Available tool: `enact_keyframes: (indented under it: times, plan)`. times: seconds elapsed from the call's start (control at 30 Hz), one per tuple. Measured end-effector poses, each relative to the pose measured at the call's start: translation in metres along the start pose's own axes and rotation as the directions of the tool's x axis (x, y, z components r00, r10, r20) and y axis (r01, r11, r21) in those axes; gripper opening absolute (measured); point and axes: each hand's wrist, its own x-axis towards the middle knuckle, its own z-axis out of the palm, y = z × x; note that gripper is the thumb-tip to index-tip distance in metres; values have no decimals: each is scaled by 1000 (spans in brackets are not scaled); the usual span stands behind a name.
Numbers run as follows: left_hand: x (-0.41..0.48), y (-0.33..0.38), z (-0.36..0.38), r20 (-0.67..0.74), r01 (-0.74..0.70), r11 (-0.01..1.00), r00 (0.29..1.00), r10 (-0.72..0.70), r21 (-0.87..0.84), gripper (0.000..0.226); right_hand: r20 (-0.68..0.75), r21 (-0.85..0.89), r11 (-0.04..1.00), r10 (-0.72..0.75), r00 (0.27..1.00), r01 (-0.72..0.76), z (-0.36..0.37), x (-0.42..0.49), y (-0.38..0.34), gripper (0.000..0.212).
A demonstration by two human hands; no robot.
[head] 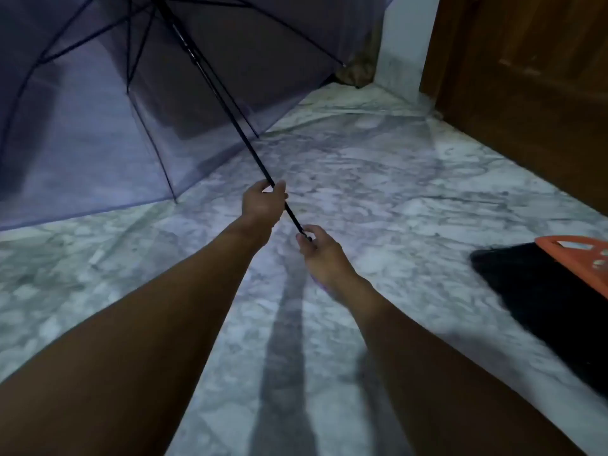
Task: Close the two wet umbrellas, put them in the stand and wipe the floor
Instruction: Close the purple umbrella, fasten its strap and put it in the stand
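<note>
Purple umbrella [98, 133] stands open beyond my fingers [280, 189], rim by the marble floor [394, 192], with my left hand [263, 207] curled round its shaft [230, 121] and my right hand [320, 251] pinching the shaft's end, so I judge closing it comes next, needing a steady pull along the shaft.

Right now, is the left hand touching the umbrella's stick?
Touching. The head view shows the left hand with its fingers and thumb curled round the umbrella's stick.

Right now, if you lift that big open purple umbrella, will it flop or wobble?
Probably not floppy: the open purple fabric umbrella looks stretched taut on dark ribs. Likely tippy, since it spreads wide off a thin black shaft.
</note>
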Motion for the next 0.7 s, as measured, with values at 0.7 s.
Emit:
enact_keyframes:
  times: [0.7]
  plan:
    - [-52,84,-53,90,-179,968,976,197,-176,14,90,52,982,-183,979,179,-34,-39,-98,35]
